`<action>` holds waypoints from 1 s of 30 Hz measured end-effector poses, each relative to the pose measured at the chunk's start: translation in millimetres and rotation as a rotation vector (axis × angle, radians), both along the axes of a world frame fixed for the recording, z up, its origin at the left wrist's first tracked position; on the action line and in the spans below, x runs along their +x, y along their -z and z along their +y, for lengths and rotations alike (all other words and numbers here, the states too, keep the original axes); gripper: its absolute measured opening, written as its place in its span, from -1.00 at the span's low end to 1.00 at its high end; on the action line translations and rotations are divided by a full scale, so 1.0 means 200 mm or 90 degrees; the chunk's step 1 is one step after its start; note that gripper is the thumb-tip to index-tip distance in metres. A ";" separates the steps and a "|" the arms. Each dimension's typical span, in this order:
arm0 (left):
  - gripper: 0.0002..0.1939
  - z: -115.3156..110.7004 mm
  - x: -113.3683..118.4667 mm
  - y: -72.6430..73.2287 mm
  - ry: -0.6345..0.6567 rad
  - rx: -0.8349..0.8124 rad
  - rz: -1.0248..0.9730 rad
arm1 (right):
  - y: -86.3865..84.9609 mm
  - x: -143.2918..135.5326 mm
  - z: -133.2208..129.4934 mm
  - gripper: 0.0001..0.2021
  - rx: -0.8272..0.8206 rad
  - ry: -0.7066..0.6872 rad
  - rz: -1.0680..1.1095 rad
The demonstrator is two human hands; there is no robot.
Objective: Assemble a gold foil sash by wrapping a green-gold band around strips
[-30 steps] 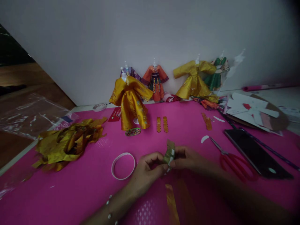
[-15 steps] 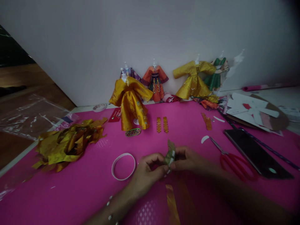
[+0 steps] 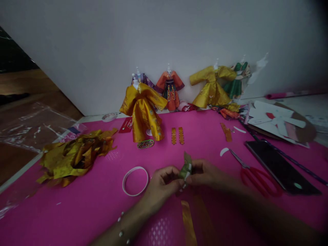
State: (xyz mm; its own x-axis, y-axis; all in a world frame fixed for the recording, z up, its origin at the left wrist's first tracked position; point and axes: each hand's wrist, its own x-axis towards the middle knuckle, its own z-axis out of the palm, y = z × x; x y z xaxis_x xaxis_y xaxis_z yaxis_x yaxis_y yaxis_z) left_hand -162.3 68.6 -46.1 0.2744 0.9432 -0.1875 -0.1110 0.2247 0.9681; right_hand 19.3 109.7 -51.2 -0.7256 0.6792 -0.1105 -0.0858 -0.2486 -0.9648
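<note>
Between both hands is a small olive-green fabric strip with white patches along one edge. My left hand pinches its lower left side, thumb and fingers closed. On the other side, my right hand grips the strip's right edge between thumb and fingers. Below the hands a gold ribbon lies on the pink mat. To the left of my left hand rests a white roll of tape, lying flat. Red-handled scissors lie to the right of my right hand, partly behind the forearm.
A gold-robed doll figure stands at the back, with an orange-robed figure and a yellow-robed figure by the wall. Gold fabric scraps are heaped left. A dark phone and white paper cutouts lie right.
Hardly anything differs. Both hands keep hold of the green strip in nearly the same place, with only a slight shift of the strip and fingers.
</note>
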 end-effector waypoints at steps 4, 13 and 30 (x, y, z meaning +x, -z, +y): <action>-0.83 0.00 0.00 0.01 0.007 -0.020 -0.016 | 0.00 0.00 0.00 -0.79 0.002 0.005 -0.024; -0.81 0.01 0.00 0.02 0.014 -0.001 -0.036 | -0.01 0.00 0.00 -0.75 -0.007 0.001 -0.032; -0.85 0.01 0.00 0.02 -0.146 0.077 0.045 | -0.04 -0.01 -0.03 -0.90 0.344 0.257 -0.183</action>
